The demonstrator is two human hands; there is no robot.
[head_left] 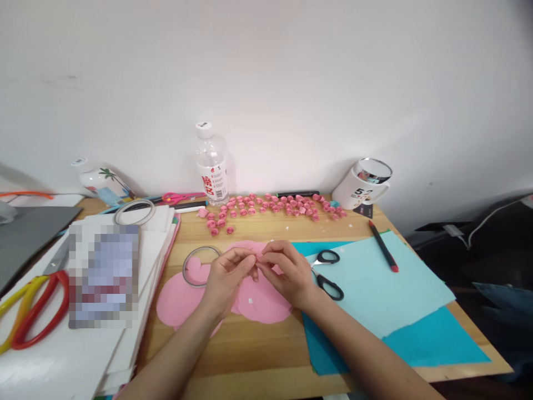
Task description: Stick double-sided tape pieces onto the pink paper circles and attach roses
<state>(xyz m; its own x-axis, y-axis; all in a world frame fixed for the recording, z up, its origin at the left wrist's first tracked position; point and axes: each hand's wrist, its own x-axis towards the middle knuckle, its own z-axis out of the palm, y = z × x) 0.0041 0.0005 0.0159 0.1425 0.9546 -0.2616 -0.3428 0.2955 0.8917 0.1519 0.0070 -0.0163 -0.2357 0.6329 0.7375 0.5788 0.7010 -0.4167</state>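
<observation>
My left hand [228, 276] and my right hand [288, 274] meet fingertip to fingertip over the table's middle. Between them they pinch a small piece of pink paper [257, 258], mostly hidden by the fingers. Beneath both hands lie round pink paper sheets [266, 311], overlapping one another. A roll of tape [184, 272] rests flat on the pink paper left of my left hand, with a small pink paper curl inside its ring. Just right of my right hand, black-handled scissors [328, 291] lie partly under it. Several rolled pink paper flowers [252, 211] spread along the back.
A water bottle [213, 172] and a white mug [353, 186] stand by the wall. Light blue paper [375, 289] lies at right over darker blue sheets [441, 344], with a marker [383, 246] on top. At left, a paper stack [89, 366] carries red-and-yellow scissors [37, 311].
</observation>
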